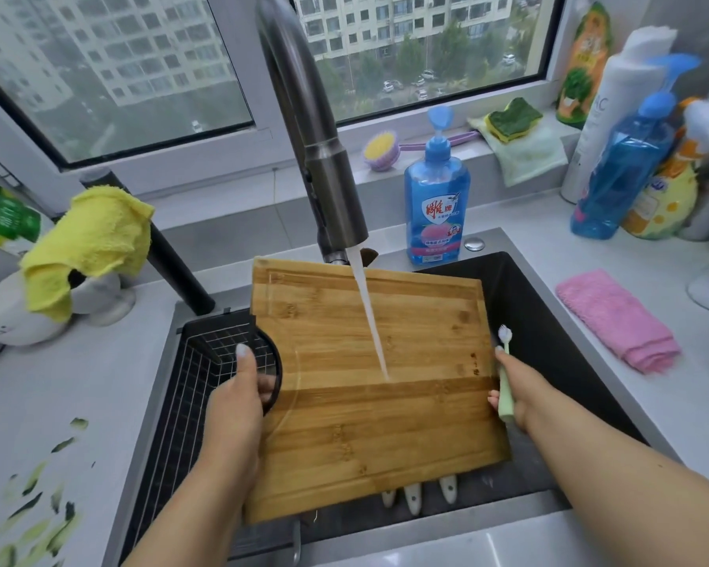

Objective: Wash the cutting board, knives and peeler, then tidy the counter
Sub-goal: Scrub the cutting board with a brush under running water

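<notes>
1. The blue dish soap bottle, at twelve o'clock behind the sink, carries a red label reading "雕牌"; its smaller print is illegible.
2. The white bottle, at two o'clock, shows "AC".

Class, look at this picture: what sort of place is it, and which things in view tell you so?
Most likely a home kitchen in a flat. A tap runs water onto a bamboo cutting board held over a dark sink, dish soap stands behind it, and apartment blocks show through the window.
</notes>
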The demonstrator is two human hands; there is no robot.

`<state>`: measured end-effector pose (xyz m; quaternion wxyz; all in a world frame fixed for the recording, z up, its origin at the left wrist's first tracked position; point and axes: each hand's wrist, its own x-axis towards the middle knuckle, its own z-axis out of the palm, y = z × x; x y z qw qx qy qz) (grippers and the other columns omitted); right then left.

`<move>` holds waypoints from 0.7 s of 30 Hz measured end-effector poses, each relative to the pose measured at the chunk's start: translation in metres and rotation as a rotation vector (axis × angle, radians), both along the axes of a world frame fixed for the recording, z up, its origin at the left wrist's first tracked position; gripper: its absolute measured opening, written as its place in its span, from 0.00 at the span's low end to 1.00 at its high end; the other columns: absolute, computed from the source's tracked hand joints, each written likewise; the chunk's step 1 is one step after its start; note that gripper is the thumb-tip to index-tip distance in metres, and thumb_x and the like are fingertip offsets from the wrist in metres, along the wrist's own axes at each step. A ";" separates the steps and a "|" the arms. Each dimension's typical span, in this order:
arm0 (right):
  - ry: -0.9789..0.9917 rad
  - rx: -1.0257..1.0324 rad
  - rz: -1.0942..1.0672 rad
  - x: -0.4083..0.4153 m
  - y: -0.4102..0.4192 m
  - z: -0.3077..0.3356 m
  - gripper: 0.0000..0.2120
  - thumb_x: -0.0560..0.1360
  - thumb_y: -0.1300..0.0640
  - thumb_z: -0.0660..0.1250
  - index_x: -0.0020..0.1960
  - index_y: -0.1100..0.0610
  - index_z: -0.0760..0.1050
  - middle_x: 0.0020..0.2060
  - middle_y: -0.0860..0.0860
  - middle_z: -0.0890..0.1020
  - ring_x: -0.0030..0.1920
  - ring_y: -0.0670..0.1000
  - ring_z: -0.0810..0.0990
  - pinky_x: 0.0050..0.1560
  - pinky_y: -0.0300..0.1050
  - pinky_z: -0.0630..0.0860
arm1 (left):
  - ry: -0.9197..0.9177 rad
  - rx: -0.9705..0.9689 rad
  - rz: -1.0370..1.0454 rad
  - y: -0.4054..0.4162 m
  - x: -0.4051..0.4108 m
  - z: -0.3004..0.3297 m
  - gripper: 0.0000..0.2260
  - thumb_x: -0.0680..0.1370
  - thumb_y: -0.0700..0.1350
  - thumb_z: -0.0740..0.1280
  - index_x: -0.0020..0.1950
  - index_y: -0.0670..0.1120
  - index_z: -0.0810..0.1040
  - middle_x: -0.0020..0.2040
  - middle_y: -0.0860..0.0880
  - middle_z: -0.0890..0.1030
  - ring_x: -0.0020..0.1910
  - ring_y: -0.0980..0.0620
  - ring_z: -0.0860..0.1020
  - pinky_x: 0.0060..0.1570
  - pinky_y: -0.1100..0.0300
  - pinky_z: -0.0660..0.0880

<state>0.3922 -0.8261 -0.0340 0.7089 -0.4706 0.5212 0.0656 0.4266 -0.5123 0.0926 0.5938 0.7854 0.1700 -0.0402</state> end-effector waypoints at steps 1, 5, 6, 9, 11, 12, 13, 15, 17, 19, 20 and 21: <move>-0.023 0.026 -0.034 0.001 0.001 -0.001 0.24 0.76 0.39 0.63 0.66 0.53 0.73 0.48 0.53 0.77 0.39 0.51 0.76 0.28 0.43 0.75 | -0.008 0.012 0.019 0.001 0.000 0.002 0.31 0.80 0.64 0.50 0.37 0.41 0.79 0.36 0.46 0.79 0.39 0.46 0.78 0.38 0.54 0.71; -0.081 0.144 -0.167 0.003 0.003 0.003 0.16 0.77 0.40 0.63 0.52 0.52 0.76 0.40 0.50 0.77 0.34 0.47 0.74 0.19 0.34 0.72 | -0.050 0.032 0.072 0.009 0.002 0.002 0.33 0.81 0.64 0.46 0.35 0.42 0.78 0.35 0.46 0.79 0.38 0.46 0.78 0.40 0.53 0.70; -0.090 0.174 -0.187 0.003 0.003 0.004 0.15 0.77 0.40 0.63 0.49 0.52 0.75 0.38 0.50 0.76 0.31 0.47 0.74 0.19 0.34 0.71 | -0.067 0.038 0.079 0.011 0.002 0.002 0.34 0.81 0.63 0.45 0.35 0.42 0.78 0.35 0.46 0.79 0.39 0.46 0.77 0.43 0.52 0.71; -0.124 0.256 -0.214 0.004 0.003 0.006 0.17 0.76 0.38 0.62 0.43 0.52 0.75 0.34 0.49 0.75 0.22 0.45 0.74 0.18 0.34 0.70 | -0.097 0.058 0.139 0.015 0.001 0.001 0.33 0.82 0.63 0.44 0.33 0.43 0.77 0.37 0.46 0.79 0.40 0.47 0.76 0.46 0.51 0.69; -0.159 0.287 -0.242 0.006 0.002 0.005 0.17 0.76 0.38 0.62 0.41 0.51 0.75 0.33 0.48 0.75 0.25 0.45 0.73 0.19 0.34 0.70 | -0.101 0.025 0.196 0.016 0.001 0.002 0.32 0.81 0.63 0.46 0.32 0.46 0.76 0.38 0.46 0.80 0.41 0.46 0.76 0.47 0.51 0.69; -0.188 0.303 -0.249 0.006 0.002 0.005 0.16 0.76 0.39 0.63 0.40 0.50 0.75 0.31 0.47 0.75 0.25 0.45 0.72 0.20 0.33 0.70 | -0.106 0.004 0.212 0.015 0.000 0.005 0.31 0.82 0.63 0.47 0.31 0.47 0.75 0.37 0.46 0.80 0.40 0.47 0.75 0.46 0.52 0.69; -0.224 0.326 -0.242 0.006 0.002 0.007 0.14 0.76 0.40 0.64 0.39 0.49 0.75 0.30 0.47 0.75 0.24 0.44 0.72 0.20 0.33 0.70 | -0.121 0.004 0.219 0.014 0.000 0.007 0.29 0.83 0.60 0.48 0.30 0.47 0.74 0.36 0.47 0.78 0.39 0.48 0.74 0.44 0.53 0.67; -0.326 0.380 -0.224 0.005 0.002 0.014 0.11 0.76 0.45 0.65 0.39 0.49 0.75 0.28 0.46 0.75 0.23 0.43 0.72 0.21 0.32 0.69 | -0.163 0.069 0.215 0.013 0.001 0.010 0.23 0.84 0.49 0.51 0.32 0.44 0.73 0.35 0.46 0.75 0.36 0.50 0.71 0.37 0.56 0.66; -0.432 0.414 -0.240 0.005 0.000 0.016 0.10 0.77 0.48 0.64 0.40 0.51 0.76 0.31 0.48 0.77 0.27 0.43 0.75 0.24 0.31 0.72 | -0.187 0.076 0.209 0.015 0.003 0.010 0.15 0.81 0.35 0.55 0.38 0.43 0.74 0.38 0.46 0.75 0.36 0.51 0.71 0.34 0.58 0.66; -0.523 0.439 -0.239 0.005 -0.002 0.014 0.11 0.76 0.47 0.66 0.44 0.54 0.77 0.35 0.51 0.79 0.34 0.46 0.77 0.33 0.34 0.77 | -0.199 -0.059 0.196 0.014 0.001 0.013 0.15 0.77 0.30 0.54 0.42 0.44 0.75 0.41 0.46 0.76 0.39 0.52 0.73 0.39 0.59 0.70; -0.559 0.443 -0.219 0.004 -0.003 0.015 0.13 0.72 0.46 0.71 0.46 0.55 0.77 0.35 0.52 0.79 0.34 0.47 0.78 0.35 0.36 0.79 | -0.169 -0.200 0.199 0.013 0.000 0.016 0.13 0.78 0.32 0.55 0.44 0.46 0.75 0.42 0.47 0.77 0.40 0.53 0.74 0.46 0.59 0.70; -0.585 0.429 -0.180 0.004 -0.004 0.017 0.17 0.66 0.46 0.76 0.47 0.55 0.75 0.32 0.52 0.79 0.31 0.47 0.79 0.31 0.37 0.79 | -0.102 -0.355 0.189 0.015 0.000 0.016 0.09 0.79 0.37 0.57 0.45 0.47 0.75 0.42 0.48 0.78 0.41 0.55 0.75 0.52 0.57 0.69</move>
